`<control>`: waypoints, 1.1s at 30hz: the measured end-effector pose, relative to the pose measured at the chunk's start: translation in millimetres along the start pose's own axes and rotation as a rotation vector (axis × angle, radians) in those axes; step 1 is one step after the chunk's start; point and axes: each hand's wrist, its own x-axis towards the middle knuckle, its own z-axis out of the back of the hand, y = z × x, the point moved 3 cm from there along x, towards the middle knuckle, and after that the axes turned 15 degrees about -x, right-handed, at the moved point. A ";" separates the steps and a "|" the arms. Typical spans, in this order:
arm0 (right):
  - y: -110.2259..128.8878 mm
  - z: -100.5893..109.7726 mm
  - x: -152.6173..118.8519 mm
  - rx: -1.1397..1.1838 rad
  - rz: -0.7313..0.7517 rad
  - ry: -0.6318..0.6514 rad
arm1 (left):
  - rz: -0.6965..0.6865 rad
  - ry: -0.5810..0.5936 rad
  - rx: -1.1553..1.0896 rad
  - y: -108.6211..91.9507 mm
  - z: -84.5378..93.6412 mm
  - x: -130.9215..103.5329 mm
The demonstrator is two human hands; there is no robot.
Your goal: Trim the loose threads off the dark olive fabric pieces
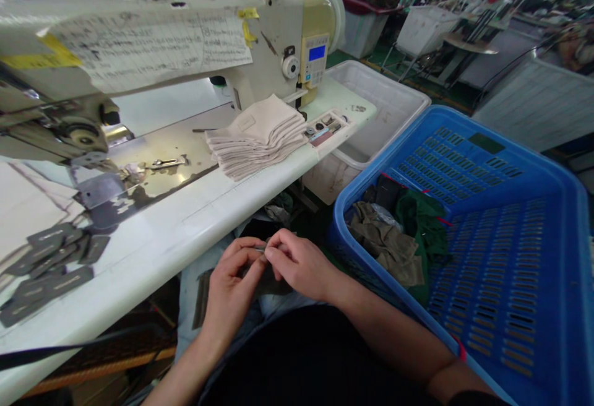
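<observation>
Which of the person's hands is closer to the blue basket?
The right. The right hand is on the side toward the blue basket; the left hand is on the other side of it, farther from the basket.

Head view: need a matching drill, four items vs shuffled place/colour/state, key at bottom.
Items
1. Left hand and right hand
2. Paper sheet
3. Cream cloth stack
4. Slotted basket

Descriptions
A. blue
B. on the table, beside a small tray
C. close together, at a small piece
D. taped to the sewing machine

Pairs: 1-C, 2-D, 3-B, 4-A
</observation>
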 end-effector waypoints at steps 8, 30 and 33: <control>-2.3 2.8 0.0 -0.012 -0.033 0.038 | 0.019 -0.077 -0.026 3.6 1.7 -1.0; -10.7 -11.4 4.8 -0.065 -0.132 -0.046 | -0.345 -0.072 0.291 -5.2 -4.4 -4.6; -10.4 -9.6 4.1 -0.083 -0.145 -0.069 | -0.366 -0.063 0.304 -5.1 -5.4 -4.6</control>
